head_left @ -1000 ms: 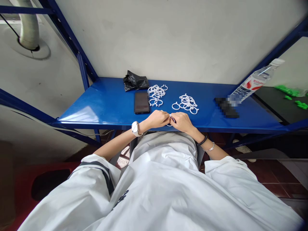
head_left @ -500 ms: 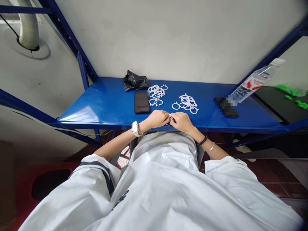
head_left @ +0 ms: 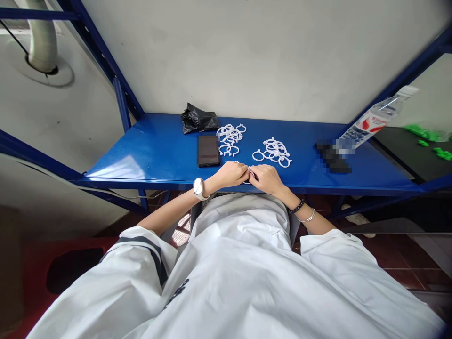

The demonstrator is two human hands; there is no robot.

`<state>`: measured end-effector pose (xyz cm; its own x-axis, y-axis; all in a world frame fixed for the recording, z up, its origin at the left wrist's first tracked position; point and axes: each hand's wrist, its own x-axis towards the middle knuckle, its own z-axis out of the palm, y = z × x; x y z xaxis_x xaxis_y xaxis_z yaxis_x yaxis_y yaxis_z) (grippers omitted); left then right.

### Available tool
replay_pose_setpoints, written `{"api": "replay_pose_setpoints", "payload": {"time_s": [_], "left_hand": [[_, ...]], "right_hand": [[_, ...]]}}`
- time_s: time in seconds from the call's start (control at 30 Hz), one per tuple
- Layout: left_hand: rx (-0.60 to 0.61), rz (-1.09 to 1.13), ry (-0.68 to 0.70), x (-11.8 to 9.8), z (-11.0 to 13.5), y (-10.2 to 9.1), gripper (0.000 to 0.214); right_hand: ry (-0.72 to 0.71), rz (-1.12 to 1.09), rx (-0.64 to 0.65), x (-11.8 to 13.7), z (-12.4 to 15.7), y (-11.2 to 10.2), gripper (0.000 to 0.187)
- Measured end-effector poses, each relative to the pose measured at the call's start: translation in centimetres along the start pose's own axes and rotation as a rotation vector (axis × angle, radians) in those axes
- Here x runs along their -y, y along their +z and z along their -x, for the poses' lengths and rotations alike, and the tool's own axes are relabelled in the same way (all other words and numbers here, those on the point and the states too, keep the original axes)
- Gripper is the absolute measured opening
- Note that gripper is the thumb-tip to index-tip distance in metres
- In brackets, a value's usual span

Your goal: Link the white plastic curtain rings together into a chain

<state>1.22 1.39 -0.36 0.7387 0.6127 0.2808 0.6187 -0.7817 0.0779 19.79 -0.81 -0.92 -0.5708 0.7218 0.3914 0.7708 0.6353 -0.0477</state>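
Evidently both hands share one white ring (head_left: 250, 169) over the table's near edge: the left hand (head_left: 231, 174) and the right hand (head_left: 267, 178) are closed on it, knuckles almost meeting, though the fingers hide exactly where each pinches. Two opposed grips probably give firm control over so small a part.

Taking the hands as the clock's centre, the left cluster of rings (head_left: 231, 135), some with gaping ends, lies at 11 o'clock; the right cluster of rings (head_left: 276, 150), seemingly closed, sits between 1 and 2. The gap between presumably keeps them from mixing. A dark flat device (head_left: 208, 151) at 10 and a clear bottle (head_left: 375, 121) at 2 look set aside, leaving the rings nearest.

Both forearms slant inward from wide elbows, palms down, fingers curled, the wrists held low.
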Motion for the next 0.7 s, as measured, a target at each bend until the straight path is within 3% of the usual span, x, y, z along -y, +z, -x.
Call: {"api": "replay_pose_setpoints", "payload": {"time_s": [0.7], "left_hand": [[0.011,0.007,-0.014,-0.14,-0.02,-0.16,0.035]], "right_hand": [[0.008,0.019,0.01,0.12,-0.03,-0.05,0.022]]}}
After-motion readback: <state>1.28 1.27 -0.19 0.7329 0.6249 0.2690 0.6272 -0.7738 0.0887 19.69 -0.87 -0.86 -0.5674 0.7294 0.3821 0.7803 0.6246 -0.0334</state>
